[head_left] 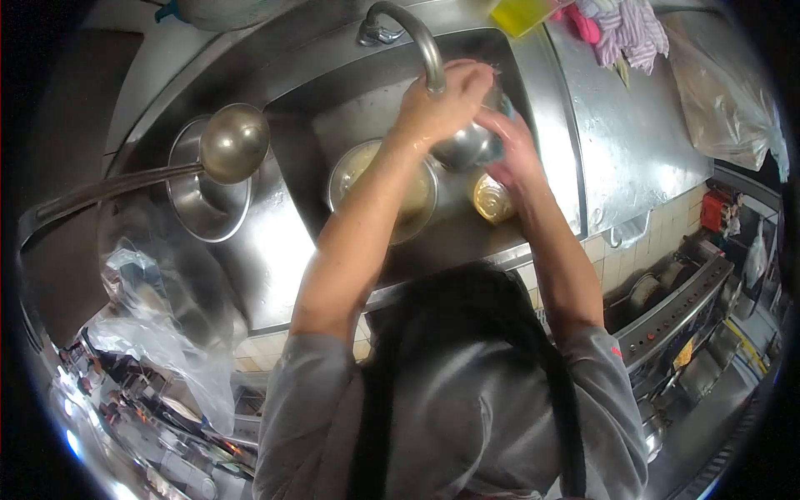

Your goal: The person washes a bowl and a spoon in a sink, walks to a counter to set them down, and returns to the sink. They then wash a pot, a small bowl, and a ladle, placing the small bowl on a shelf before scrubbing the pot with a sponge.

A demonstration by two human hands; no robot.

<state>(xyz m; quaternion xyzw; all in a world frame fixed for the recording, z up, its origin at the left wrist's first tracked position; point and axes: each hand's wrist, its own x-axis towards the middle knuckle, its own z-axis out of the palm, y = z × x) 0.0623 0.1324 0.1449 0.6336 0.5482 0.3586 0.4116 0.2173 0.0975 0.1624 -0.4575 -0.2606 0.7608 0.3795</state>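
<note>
Below the faucet (425,46), my two hands meet over the sink. My left hand (446,104) grips a rounded, shiny metal bowl (461,148) from its upper left side. On the bowl's right, my right hand (512,146) curls around it, and a bit of teal material shows between fingers and metal. Just beneath that hand a yellowish, clear round container (493,198) sits in the sink. Partly behind my left forearm lies a larger round bowl (343,179) with cloudy liquid in it.
Left of the sink (292,142), a large ladle (233,143) rests across a metal basin (208,208). Plastic bags (167,333) lie nearby. Striped cloth (629,33), a pink item (583,25) and a yellow-green container (518,15) sit at the upper right, beside a clear bag (725,108).
</note>
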